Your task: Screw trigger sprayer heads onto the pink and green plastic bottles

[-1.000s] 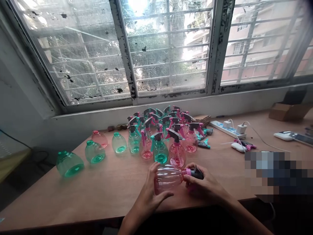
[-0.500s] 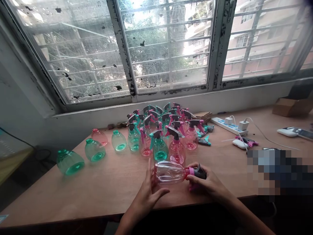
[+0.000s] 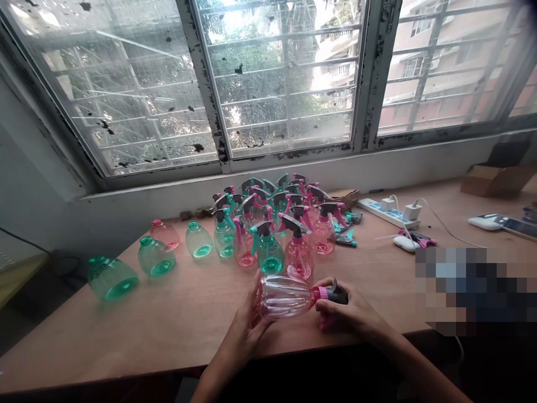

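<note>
A clear pink spray bottle (image 3: 285, 296) lies sideways above the front of the table, its base to the left. My left hand (image 3: 248, 314) is closed around the base end, with some fingers hidden behind it. At the neck, my right hand (image 3: 350, 308) grips the pink collar and dark grey spray head (image 3: 337, 294); part of the pink trigger shows below the fingers. Just beyond the held bottle stand a pink spray bottle (image 3: 298, 260) and a green spray bottle (image 3: 269, 254), both with spray heads on.
Several capped spray bottles crowd toward the window. To the left stand bottles without heads, including a green bottle (image 3: 112, 280) and a pink bottle (image 3: 165, 234). Loose spray heads (image 3: 346, 238) lie right of the group. A power strip (image 3: 388, 214), cables and a phone (image 3: 520, 228) are farther right.
My left hand has gone from open beside the bottle's base to closed around it. My right hand keeps its grip on the spray head. The whole view has shifted slightly.
</note>
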A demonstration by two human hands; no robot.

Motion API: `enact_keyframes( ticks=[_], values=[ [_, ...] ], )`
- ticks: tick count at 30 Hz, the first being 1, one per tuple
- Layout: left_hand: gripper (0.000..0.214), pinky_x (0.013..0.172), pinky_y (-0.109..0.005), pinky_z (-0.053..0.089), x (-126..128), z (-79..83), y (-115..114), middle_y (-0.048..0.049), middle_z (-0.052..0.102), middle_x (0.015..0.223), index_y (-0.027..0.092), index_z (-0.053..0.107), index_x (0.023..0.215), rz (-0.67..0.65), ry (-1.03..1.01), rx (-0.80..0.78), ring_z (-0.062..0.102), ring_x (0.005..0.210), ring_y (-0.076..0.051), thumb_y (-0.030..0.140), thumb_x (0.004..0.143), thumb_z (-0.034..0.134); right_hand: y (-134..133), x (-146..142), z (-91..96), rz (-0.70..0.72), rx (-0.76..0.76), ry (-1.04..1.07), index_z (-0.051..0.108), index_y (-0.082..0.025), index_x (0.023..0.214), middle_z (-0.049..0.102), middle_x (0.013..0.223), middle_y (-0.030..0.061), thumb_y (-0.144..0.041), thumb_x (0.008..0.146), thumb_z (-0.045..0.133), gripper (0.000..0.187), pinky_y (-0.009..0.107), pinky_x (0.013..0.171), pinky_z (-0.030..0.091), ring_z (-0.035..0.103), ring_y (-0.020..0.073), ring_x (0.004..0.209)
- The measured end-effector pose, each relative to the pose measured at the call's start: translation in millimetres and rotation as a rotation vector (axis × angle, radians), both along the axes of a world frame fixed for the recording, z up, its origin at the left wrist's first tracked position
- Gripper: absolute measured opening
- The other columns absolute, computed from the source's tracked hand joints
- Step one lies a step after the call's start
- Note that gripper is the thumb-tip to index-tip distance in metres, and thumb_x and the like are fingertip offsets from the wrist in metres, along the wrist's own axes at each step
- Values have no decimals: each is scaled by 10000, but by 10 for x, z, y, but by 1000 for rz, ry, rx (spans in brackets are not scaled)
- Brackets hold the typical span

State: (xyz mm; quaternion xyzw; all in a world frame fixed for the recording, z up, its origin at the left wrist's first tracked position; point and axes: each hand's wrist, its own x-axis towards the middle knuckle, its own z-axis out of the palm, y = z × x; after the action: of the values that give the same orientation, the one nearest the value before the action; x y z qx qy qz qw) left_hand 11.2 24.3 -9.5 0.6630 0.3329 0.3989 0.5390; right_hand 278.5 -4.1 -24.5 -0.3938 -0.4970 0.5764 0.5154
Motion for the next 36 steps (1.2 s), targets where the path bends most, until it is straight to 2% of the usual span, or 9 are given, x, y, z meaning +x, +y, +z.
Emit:
enact_keyframes(
  ticks=[3,7,12,16,22,26,30,33,36],
  values=[
    [1172,1255,-493,313,12,83,-34,-103,376,1664,337,54,1641,7,33,-19,351,1528,-359,332,788,858,-5,3,25,7,7,-17,635,-167,1052,762,690,-13,-379,807,860,394,299,632,614,715,164,614],
    [1071,1233,-492,361,7,169,-73,-119,460,1613,302,129,1641,-37,16,-71,410,1497,-361,365,827,823,-21,-1,51,15,5,-27,633,-172,1059,767,707,-9,-377,807,859,396,310,650,614,723,172,630],
    [1060,1199,-492,408,-22,78,-75,-79,302,1695,429,75,1621,-45,-4,-69,404,1505,-343,320,858,803,-23,-9,27,-2,-6,-17,610,-188,1057,749,680,-21,-405,821,837,393,311,599,595,711,175,590],
    [1165,1157,-506,456,-12,54,-84,-103,281,1696,435,-50,1614,-34,-44,-100,447,1476,-350,334,844,817,-14,-8,24,12,2,-16,614,-186,1050,746,672,-23,-409,813,846,400,304,600,594,708,170,585],
    [1049,1194,-499,418,7,154,-92,-125,457,1607,348,119,1634,-70,18,-65,451,1470,-361,298,849,813,-19,1,44,12,1,-21,629,-181,1066,749,682,-21,-395,810,853,402,300,614,593,715,170,596],
    [970,1269,-510,276,-15,88,-59,-98,380,1657,357,129,1632,-12,64,67,377,1517,-340,292,893,754,-13,-1,20,10,-15,-6,620,-185,1046,742,676,-19,-426,786,862,430,305,580,592,707,175,574],
    [1137,1298,-525,169,-51,67,-62,-91,258,1710,325,124,1637,12,145,31,223,1572,-375,283,777,866,-9,-4,21,8,-17,2,624,-186,1040,749,663,-15,-435,775,867,437,300,598,581,707,173,571],
    [1073,1292,-527,199,-62,107,-88,-99,329,1682,305,147,1635,-23,140,-27,296,1547,-370,316,813,836,-8,-3,22,1,-19,10,627,-189,1045,755,667,-12,-436,768,872,444,286,599,573,706,168,578],
    [1009,1296,-520,187,-48,139,-101,-82,395,1650,326,179,1629,-20,129,20,316,1542,-350,296,842,810,0,-2,5,-1,-35,22,624,-191,1035,747,650,-14,-460,754,877,464,290,568,580,703,176,558]
  ],
)
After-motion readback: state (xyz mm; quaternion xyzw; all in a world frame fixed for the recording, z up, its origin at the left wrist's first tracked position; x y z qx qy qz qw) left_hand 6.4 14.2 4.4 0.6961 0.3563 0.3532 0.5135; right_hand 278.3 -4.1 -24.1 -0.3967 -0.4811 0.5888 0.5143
